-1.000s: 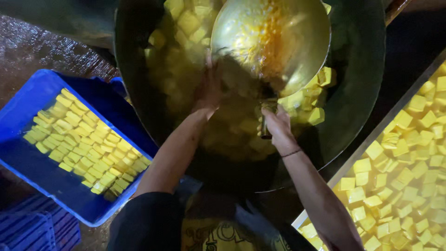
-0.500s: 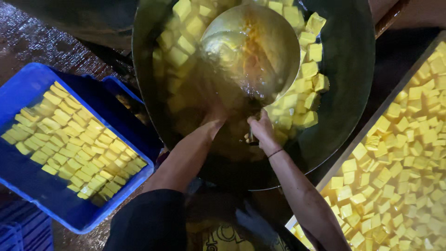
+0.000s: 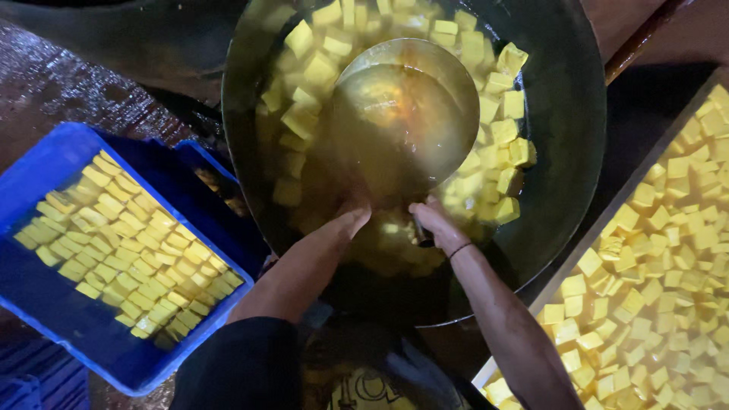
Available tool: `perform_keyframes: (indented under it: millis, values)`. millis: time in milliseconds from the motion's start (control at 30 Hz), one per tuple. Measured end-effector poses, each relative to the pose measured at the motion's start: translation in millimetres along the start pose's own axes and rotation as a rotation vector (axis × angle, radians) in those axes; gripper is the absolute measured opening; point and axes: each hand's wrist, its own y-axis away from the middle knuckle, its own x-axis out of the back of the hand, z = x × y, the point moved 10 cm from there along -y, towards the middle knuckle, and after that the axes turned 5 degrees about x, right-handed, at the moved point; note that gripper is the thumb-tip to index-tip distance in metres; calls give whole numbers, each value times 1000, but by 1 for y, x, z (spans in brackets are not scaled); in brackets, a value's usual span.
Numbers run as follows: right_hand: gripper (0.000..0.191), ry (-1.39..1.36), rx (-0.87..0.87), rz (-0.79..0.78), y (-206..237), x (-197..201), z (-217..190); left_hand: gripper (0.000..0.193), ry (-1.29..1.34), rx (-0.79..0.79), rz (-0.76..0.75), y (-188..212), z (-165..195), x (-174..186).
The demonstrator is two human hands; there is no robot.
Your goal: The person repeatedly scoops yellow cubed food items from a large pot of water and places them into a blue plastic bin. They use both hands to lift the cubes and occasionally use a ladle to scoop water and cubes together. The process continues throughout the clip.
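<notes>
Blue crate (image 3: 45,304), left: yellow cubes (image 3: 129,266) laid flat in rows, likely to keep them separate. Centre: left hand (image 3: 351,220) and right hand (image 3: 431,220) both closed on the near rim of a metal bowl (image 3: 402,114), sunk tilted in the big wok (image 3: 562,114) among floating cubes. Right: tray (image 3: 600,228) packed with more cubes.

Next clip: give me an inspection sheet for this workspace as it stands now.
Surface: wet dark ground.
Job's things: big wok of yellow liquid with floating yellow cubes; round metal bowl dipped in it.
Clutter: blue crate of yellow strips at left; tray of yellow cubes at right.
Grippers: left hand and right hand at the bowl's near rim; grip not clear.
Cables: nothing seen.
Surroundings: dim, dark.
</notes>
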Motion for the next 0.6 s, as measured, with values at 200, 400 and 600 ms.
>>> perform_keyframes:
  millis: [200,400,600]
  values:
    - [27,225,32,-117,-25,19,4,79,-10,6,36,-1,-3,16]
    - [44,565,136,-228,-56,48,-13,76,-50,109,-123,11,-23,28]
    - [87,714,181,-269,-73,83,-34,51,-293,93,73,-68,5,95]
